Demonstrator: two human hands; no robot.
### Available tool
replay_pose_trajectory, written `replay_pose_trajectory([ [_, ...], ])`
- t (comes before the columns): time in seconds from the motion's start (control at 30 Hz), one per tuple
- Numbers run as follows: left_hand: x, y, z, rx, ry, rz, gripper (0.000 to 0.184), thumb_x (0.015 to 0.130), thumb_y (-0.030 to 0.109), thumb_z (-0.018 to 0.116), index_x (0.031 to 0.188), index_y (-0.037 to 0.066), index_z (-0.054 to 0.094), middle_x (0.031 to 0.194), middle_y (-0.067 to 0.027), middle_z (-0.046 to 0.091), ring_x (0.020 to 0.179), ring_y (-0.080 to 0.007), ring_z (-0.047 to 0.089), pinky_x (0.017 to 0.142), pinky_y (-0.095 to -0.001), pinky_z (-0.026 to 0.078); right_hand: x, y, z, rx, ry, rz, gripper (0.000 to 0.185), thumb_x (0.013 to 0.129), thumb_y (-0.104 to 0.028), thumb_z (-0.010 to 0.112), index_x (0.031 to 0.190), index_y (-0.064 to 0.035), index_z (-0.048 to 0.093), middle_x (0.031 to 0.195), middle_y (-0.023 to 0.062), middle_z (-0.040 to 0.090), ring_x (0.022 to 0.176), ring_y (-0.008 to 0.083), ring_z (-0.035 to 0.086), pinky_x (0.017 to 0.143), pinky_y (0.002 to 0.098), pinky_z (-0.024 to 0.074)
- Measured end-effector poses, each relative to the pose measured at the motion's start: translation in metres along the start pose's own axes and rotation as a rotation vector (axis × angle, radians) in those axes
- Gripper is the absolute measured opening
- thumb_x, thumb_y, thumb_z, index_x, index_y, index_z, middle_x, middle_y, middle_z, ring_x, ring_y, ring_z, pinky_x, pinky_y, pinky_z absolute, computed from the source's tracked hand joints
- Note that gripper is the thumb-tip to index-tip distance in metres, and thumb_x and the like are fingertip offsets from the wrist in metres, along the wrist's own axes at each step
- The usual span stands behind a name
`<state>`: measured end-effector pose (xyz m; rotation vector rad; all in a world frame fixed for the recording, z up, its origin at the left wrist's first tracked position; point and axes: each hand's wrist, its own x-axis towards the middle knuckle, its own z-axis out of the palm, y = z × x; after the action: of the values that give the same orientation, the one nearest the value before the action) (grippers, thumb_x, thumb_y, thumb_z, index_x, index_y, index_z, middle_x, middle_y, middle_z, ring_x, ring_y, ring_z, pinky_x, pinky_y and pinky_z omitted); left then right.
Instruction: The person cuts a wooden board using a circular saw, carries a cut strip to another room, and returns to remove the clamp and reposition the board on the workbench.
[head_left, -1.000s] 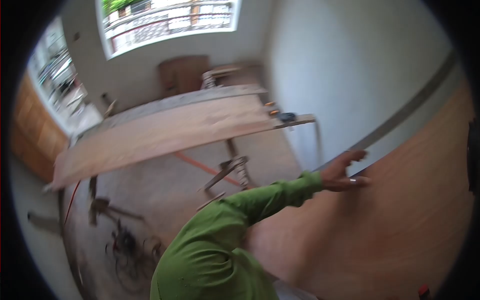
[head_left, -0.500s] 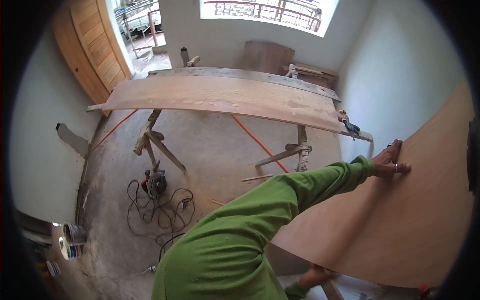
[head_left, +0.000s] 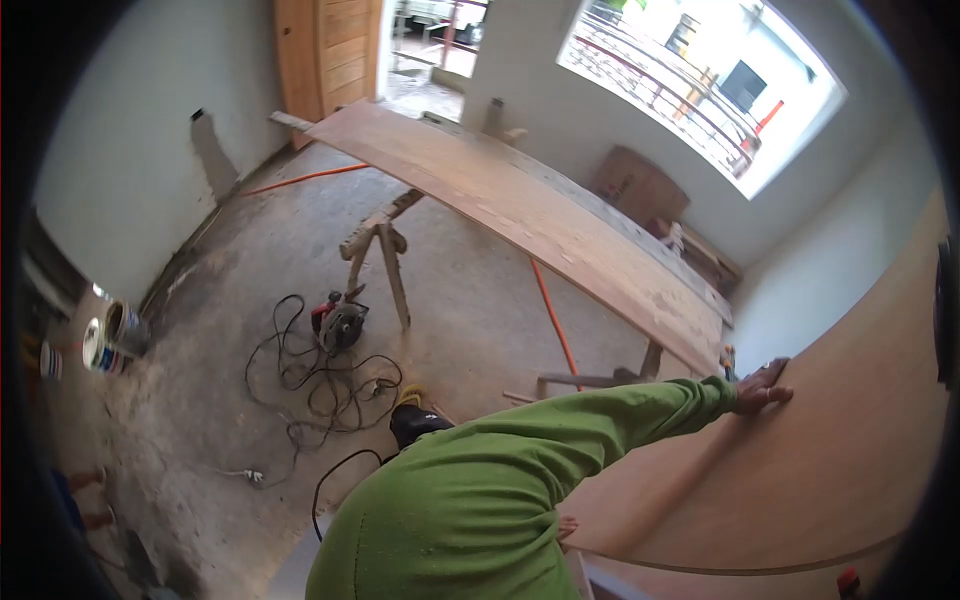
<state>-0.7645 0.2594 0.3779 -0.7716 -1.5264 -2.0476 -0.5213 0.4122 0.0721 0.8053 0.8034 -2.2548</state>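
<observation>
Head view: The large wooden sheet [head_left: 790, 470] occupies the near right. The left hand [head_left: 764, 388] contacts its left edge, fingers partly extended; clamping cannot be confirmed. The right hand [head_left: 567, 527], mostly hidden, is beside the sheet's near-left corner; its grip cannot be determined. A corded power tool [head_left: 340, 324] rests on the floor [head_left: 460, 310], left.

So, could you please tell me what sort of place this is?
Probably an indoor building or renovation site: a long board lies across wooden trestles, and a corded power tool sits on the dusty floor.
</observation>
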Motion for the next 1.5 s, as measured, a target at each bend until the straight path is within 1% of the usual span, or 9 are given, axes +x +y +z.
replay_pose_trajectory([
  [0.1,-0.03,0.046,-0.055,0.561,0.296,-0.165,0.109,0.069,0.065,0.059,0.143,0.01,0.001,0.141,-0.0247,0.019,0.13,-0.0395,0.024,0.105,-0.0438,0.024,0.041,0.013,-0.009,0.004,-0.024,-0.013,0.044,0.077,-0.025,0.058,0.113,-0.0029,0.048,0.102,0.0133,0.054,0.079,0.0228,0.053,0.066,0.0341,0.0483],
  [0.23,-0.123,0.214,-0.109,0.134,-0.18,0.139,0.133,0.051,0.078,0.063,0.142,0.018,-0.014,0.148,-0.02,-0.009,0.134,-0.0432,0.005,0.107,-0.0483,0.021,0.089,0.027,-0.027,0.079,-0.062,-0.055,0.045,0.078,-0.025,0.057,0.115,-0.001,0.047,0.105,0.0142,0.054,0.083,0.024,0.054,0.069,0.0352,0.0493],
  [0.37,-0.131,0.253,-0.091,0.583,-0.041,0.276,0.143,0.051,0.068,0.073,0.136,-0.003,-0.018,0.145,-0.0279,-0.01,0.135,-0.0404,-0.007,0.111,-0.0461,0.005,0.12,0.037,-0.044,0.182,-0.163,-0.076,0.047,0.078,-0.024,0.056,0.116,0.0009,0.047,0.108,0.0152,0.054,0.088,0.0251,0.055,0.072,0.0364,0.0503],
  [0.53,-0.141,0.224,-0.179,1.062,0.615,0.271,0.077,0.06,0.01,0.065,0.126,-0.009,0.03,0.129,-0.0298,0.036,0.091,-0.0341,0.059,0.083,-0.0381,0.046,0.18,0.058,-0.085,0.429,-0.437,-0.051,0.049,0.078,-0.024,0.054,0.118,0.0033,0.045,0.112,0.0164,0.054,0.094,0.0265,0.057,0.076,0.0378,0.0516],
  [0.7,-0.228,0.286,-0.215,0.927,0.666,0.195,0.041,0.063,0.007,0.055,0.103,-0.002,0.05,0.086,-0.0046,0.056,0.077,-0.0115,0.054,0.062,-0.0274,0.046,0.131,0.117,-0.038,0.065,0.029,-0.513,0.045,0.08,-0.02,0.051,0.114,0.0088,0.049,0.103,0.0217,0.058,0.093,0.0321,0.06,0.082,0.0413,0.053],
  [1.13,-0.358,0.422,-0.443,0.918,1.1,-0.139,0.034,0.078,0.032,0.057,0.089,0.001,0.05,0.089,-0.0077,0.049,0.081,-0.0169,0.048,0.076,-0.0291,0.041,-0.012,0.208,0.142,0.23,0.141,-0.141,0.04,0.078,-0.019,0.05,0.112,0.0016,0.047,0.108,0.0167,0.055,0.099,0.0316,0.054,0.089,0.047,0.0442],
  [1.2,-0.376,0.433,-0.485,0.9,1.104,-0.16,0.059,0.074,0.057,0.062,0.089,0.001,0.05,0.089,-0.0062,0.049,0.084,-0.0185,0.048,0.076,-0.0323,0.041,-0.022,0.213,0.172,0.26,0.123,-0.143,0.036,0.077,-0.016,0.05,0.108,0.0023,0.048,0.103,0.0154,0.055,0.098,0.03,0.054,0.089,0.047,0.0439],
  [1.43,-0.437,0.47,-0.578,0.967,0.988,-0.281,0.043,0.084,0.046,0.05,0.091,0.003,0.051,0.093,-0.0078,0.048,0.091,-0.02,0.047,0.084,-0.0366,0.041,-0.049,0.243,0.244,0.297,0.186,-0.199,0.032,0.076,-0.014,0.05,0.104,0.0005,0.049,0.102,0.014,0.054,0.098,0.0284,0.054,0.088,0.0462,0.0448],
  [1.5,-0.434,0.472,-0.578,0.929,1.324,-0.277,0.058,0.082,0.056,0.052,0.102,0.001,0.055,0.097,-0.0146,0.054,0.079,-0.0241,0.053,0.069,-0.0383,0.048,-0.057,0.245,0.27,0.244,0.218,-0.182,0.032,0.076,-0.014,0.051,0.105,-0.0016,0.049,0.102,0.0127,0.054,0.098,0.0278,0.054,0.087,0.0463,0.0457],
])
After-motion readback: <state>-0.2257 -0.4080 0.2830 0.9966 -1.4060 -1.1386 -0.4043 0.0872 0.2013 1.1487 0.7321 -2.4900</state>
